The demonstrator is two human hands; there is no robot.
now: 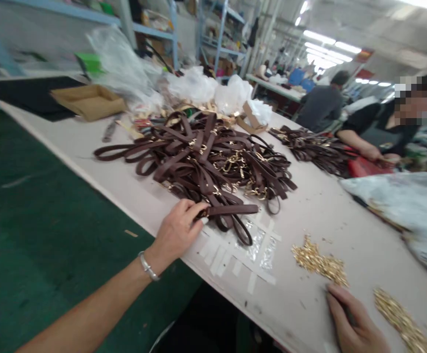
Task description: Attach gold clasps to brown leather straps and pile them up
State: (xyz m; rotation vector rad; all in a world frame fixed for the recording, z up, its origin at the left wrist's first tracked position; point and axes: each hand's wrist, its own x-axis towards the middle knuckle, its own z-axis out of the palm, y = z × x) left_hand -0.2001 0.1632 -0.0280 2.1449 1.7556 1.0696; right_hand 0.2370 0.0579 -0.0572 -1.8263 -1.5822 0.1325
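My left hand (180, 228), with a silver bracelet at the wrist, pinches a dark brown strap (233, 210) near one end. The strap points to the right, at the front of a big tangled pile of brown straps (199, 152) with gold-coloured clasps. Down at the right, my right hand (355, 321) is at the near edge of a small heap of gold-coloured metal pieces (318, 262). Its thumb and forefinger come together at the tips; whatever is between them is too small to make out. A second gold-coloured heap (401, 316) lies to the right of this hand.
Small clear packets (255, 242) are taped to the pale table (125, 189). Clear plastic bags (199, 86) and a tan tray (88, 102) stand at the back. Across the table, a person (371, 132) works beside more brown straps (312, 147) and a large white bag (412, 206).
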